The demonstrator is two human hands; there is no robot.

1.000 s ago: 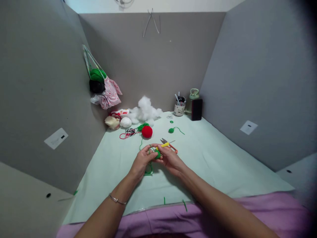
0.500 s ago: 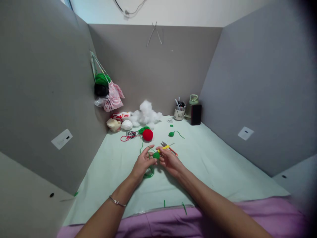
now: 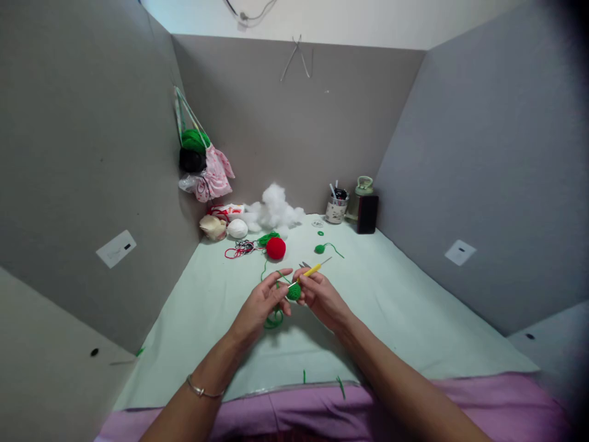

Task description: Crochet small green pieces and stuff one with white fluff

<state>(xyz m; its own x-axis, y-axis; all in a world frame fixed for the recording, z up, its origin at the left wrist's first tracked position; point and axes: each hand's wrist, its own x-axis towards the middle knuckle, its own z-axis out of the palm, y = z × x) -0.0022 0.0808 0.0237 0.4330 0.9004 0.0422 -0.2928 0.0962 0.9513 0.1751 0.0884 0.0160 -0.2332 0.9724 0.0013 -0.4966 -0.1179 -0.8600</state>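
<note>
A small green crochet piece (image 3: 294, 292) sits between my two hands over the middle of the table. My left hand (image 3: 267, 301) pinches its left side, with green yarn (image 3: 275, 319) looped over the raised index finger and coiled below the palm. In my right hand (image 3: 319, 298) is a crochet hook (image 3: 311, 271) with a yellow handle; its metal tip lies at the top of the green piece. The lower fingers of that hand touch the piece's right side. Scissors (image 3: 304, 265) lie behind the right hand, mostly hidden by it.
Beyond my hands lie a red ball (image 3: 276, 248), a small green piece with a yarn tail (image 3: 320, 249) and white stuffing (image 3: 276, 209). A pen cup (image 3: 335, 212), a bottle (image 3: 353, 205) and a dark phone-like slab (image 3: 367, 215) stand at the back right. Grey partitions enclose the table.
The hook has tilted, and its metal tip now shows at the green piece. The piece has turned to show a rounder side. My right hand covers more of the scissors.
</note>
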